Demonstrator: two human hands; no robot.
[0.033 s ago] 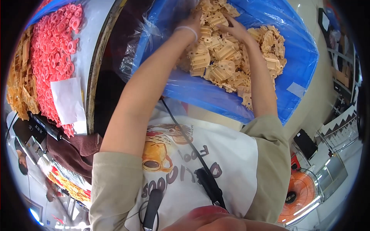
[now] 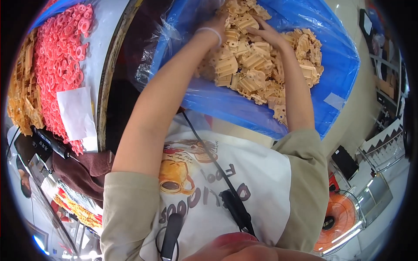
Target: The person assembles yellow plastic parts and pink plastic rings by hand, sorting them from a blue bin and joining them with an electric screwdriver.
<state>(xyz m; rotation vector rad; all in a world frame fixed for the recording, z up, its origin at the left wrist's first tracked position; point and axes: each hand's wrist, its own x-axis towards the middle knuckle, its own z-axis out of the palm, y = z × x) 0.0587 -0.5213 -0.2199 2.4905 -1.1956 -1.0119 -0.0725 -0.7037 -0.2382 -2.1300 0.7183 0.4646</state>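
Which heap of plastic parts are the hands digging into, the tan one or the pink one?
The tan heap in the blue plastic bag. Both the left hand and right hand are in it; the pink heap lies far left, untouched.

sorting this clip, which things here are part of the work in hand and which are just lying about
In hand: left hand, right hand, tan plastic parts, blue bag.

Lying about: pink plastic parts, white paper, orange fan, brown cloth.

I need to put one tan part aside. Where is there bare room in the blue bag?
Bare blue liner shows right of the tan parts pile, and along the near edge. The middle is crowded: left hand and right hand are in the pile.
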